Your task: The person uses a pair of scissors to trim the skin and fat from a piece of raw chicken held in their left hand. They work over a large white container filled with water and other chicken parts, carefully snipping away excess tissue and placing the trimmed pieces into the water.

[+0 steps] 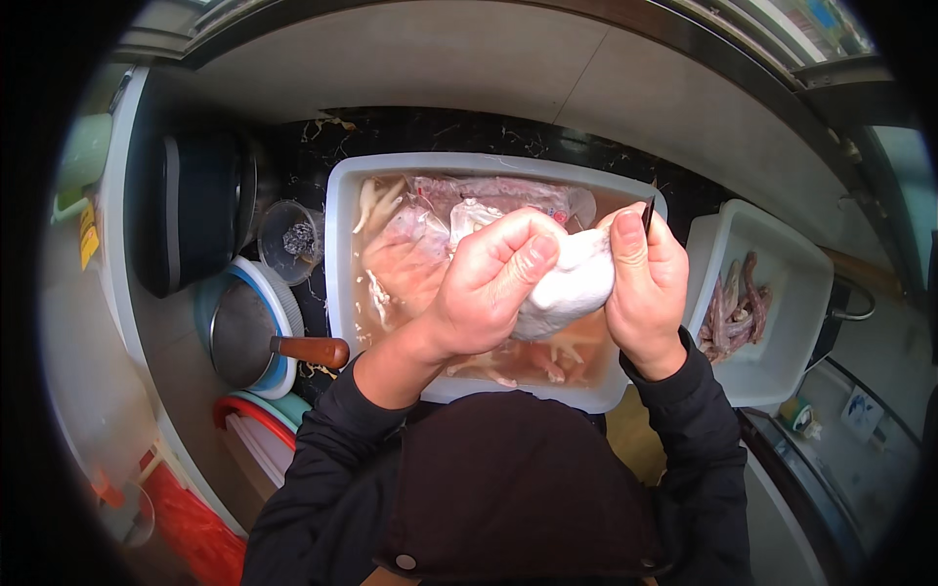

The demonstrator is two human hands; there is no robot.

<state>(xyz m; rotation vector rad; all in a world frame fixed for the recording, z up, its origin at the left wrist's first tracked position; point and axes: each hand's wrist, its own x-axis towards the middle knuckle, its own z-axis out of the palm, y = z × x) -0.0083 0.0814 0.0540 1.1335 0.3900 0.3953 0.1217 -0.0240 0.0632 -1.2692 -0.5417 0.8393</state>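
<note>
A pale piece of poultry (568, 289) is held up over a white plastic tub (341, 293). My left hand (491, 282) grips its left side, thumb against curled fingers. My right hand (645, 275) pinches its right end, and a thin dark object (648, 215), which looks like a blade, sticks up between the fingers of that hand. Below, cloudy pinkish water in the tub holds a large piece of skin-on meat (410, 256), a clear plastic bag of meat (506, 192) and several poultry feet (377, 201). The underside of the held piece is partly hidden by my hands.
At right, a second white tub (795, 329) holds several long, thin pieces of meat (736, 308). On the left stand a clear cup with a steel scourer (298, 239), a wide blade with a wooden handle (311, 351) on stacked basins, and a dark container (201, 212).
</note>
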